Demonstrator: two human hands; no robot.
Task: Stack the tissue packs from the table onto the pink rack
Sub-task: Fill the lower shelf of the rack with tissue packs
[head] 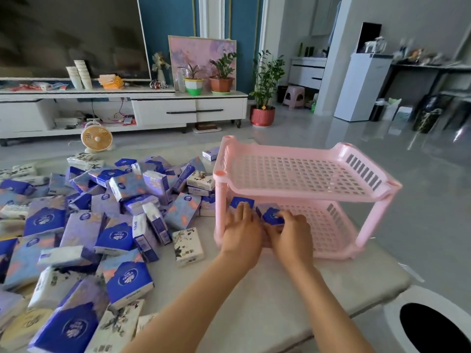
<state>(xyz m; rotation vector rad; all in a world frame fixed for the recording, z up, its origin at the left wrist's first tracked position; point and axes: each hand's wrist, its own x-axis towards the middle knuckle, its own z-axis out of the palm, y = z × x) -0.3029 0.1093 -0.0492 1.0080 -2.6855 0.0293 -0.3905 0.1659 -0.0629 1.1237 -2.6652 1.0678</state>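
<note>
In the pink rack (300, 174), left hand (240, 231) lies flat on one pack (240, 201) (right hand (290, 233) grips a second pack (272, 215)).

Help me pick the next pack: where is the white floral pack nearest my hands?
In the head view, the white floral pack lies on the table left of the pink rack and the left hand, at the right edge of the pile.
</note>
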